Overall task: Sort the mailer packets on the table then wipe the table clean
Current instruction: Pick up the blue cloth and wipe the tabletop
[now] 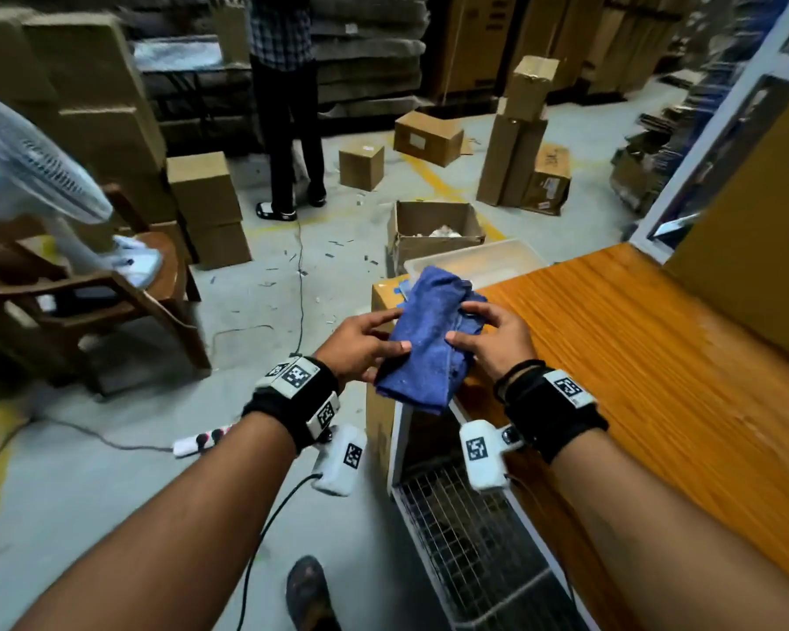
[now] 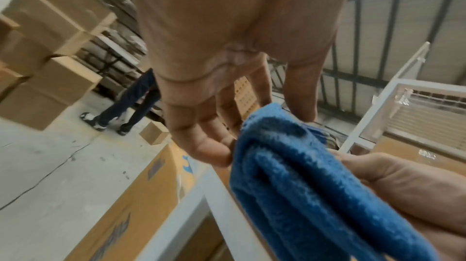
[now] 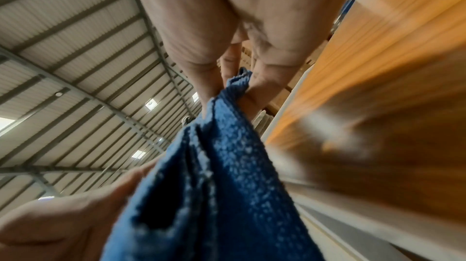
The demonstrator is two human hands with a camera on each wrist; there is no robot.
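A folded blue cloth hangs in the air at the left end of the orange wooden table. My left hand pinches its left edge, thumb on top and fingers underneath. My right hand holds the right edge the same way. In the left wrist view the blue cloth lies against my fingers. The right wrist view shows the cloth pinched between my fingers, with the table blurred beside it. No mailer packets are in view.
A clear plastic tub and a yellow carton stand past the table's left end, an open cardboard box behind them. A wire-mesh rack sits under the table. A person, a fan on a chair and boxes are further off.
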